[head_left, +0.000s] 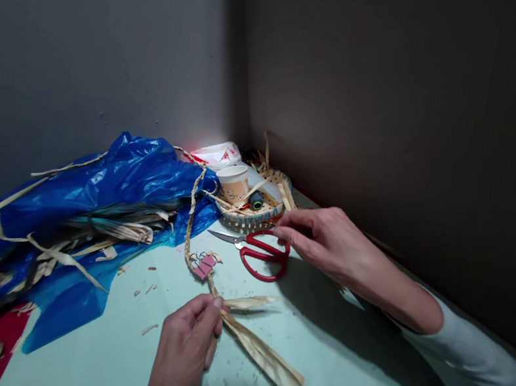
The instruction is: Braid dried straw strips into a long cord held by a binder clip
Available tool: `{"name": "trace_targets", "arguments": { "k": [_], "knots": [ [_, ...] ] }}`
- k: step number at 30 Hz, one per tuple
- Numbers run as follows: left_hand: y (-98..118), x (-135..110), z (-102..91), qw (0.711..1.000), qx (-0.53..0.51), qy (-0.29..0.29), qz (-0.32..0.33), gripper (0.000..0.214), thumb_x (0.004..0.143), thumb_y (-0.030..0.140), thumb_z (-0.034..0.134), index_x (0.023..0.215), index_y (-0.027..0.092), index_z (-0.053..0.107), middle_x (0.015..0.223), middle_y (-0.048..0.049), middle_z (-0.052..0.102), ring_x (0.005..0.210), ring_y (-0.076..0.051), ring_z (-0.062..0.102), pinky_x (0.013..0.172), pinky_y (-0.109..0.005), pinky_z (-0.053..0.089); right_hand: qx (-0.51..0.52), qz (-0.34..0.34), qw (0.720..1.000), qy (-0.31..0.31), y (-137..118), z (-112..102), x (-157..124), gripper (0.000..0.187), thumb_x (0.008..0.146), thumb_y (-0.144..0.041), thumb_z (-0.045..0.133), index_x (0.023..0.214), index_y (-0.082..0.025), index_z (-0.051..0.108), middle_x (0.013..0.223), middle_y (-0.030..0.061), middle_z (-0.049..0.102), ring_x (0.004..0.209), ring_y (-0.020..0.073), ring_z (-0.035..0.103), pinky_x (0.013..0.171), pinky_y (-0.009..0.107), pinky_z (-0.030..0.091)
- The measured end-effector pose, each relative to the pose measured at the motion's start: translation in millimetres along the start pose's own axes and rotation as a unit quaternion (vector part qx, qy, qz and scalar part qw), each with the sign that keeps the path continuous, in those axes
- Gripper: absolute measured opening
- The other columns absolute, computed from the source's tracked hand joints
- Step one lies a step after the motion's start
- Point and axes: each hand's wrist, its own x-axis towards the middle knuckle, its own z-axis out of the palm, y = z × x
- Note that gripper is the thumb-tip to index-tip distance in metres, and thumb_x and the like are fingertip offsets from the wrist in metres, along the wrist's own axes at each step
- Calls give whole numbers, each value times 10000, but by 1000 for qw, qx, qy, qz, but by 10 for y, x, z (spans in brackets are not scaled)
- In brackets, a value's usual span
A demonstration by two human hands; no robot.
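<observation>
My left hand (188, 340) pinches the loose end of a braided husk cord (191, 221), where flat dry husk strips (259, 353) fan out on the pale tabletop. A pink binder clip (204, 266) is clamped on the braid just above my fingers. My right hand (324, 239) reaches left, its fingertips at the handles of the red scissors (263, 255), which lie flat and closed. The fingers are partly curled; no grip on the handles is visible.
A blue plastic bag (103, 192) with dry husks spills over the left side. Behind the scissors a shallow woven basket (253, 217) holds a paper cup (234, 182), a small spool and scraps. Grey walls meet in the corner. Husk bits litter the table.
</observation>
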Motion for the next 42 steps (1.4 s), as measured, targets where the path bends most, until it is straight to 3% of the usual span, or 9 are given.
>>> {"name": "trace_targets", "arguments": {
  "k": [3,7,11,14,17,24,31,39,42],
  "knots": [
    [-23,15,-20,1000,8,-6,6,405,749,481,673,585,160,489,443,110,306,391,-15,211,404,-151,129,-139,57,986,69,43,46,33,249,928,-340,492,946,-141,641,759,41,630,613,149,512,543,272,261],
    [-44,40,-31,1000,-18,-15,10,372,743,490,673,666,141,569,516,96,378,380,-1,225,386,-151,134,-223,58,972,39,110,134,74,170,931,-265,478,919,-149,601,873,82,655,670,180,559,538,286,248],
    [-41,38,-18,999,-37,-18,7,377,727,483,692,651,142,550,517,102,365,378,4,209,386,-150,118,-117,-12,991,55,-48,214,16,214,972,-246,397,964,-148,587,909,87,641,740,171,568,626,267,346],
    [-45,35,-19,999,-42,-27,11,388,745,480,676,615,155,509,482,117,309,380,-3,182,383,-152,114,-28,-64,995,-64,-283,348,-83,253,974,-299,413,875,-146,587,846,78,632,690,153,545,628,258,368],
    [-48,42,-33,998,-33,-44,14,419,739,513,670,589,171,481,433,126,272,366,-13,180,377,-159,118,10,-58,986,-158,-422,500,-165,274,969,-291,420,820,-138,592,782,78,629,669,153,534,617,260,364],
    [-10,38,-33,999,-25,-46,10,408,758,497,651,579,186,459,413,127,258,374,-27,183,374,-155,138,92,-54,977,-184,-321,536,-193,265,963,-316,435,877,-166,635,771,42,627,739,165,537,659,265,370],
    [-69,49,12,999,-40,2,-24,393,653,504,712,544,182,515,373,132,209,345,-24,139,349,-164,98,33,-70,992,-104,-470,585,-302,256,957,-232,415,788,-155,591,731,28,598,626,133,490,590,262,367],
    [47,-61,-5,985,-146,12,-88,306,583,386,785,735,139,686,431,96,390,373,-26,270,382,-148,229,-131,-322,936,58,-585,993,-560,255,844,15,412,961,-55,628,856,135,665,779,219,560,698,335,451],
    [35,-55,-28,986,-147,-13,-79,345,570,395,806,763,134,685,434,100,395,360,-14,238,367,-145,141,-97,-320,942,3,-588,889,-518,208,863,-36,447,917,-79,644,880,135,677,790,221,573,720,338,459]
  ]
}}
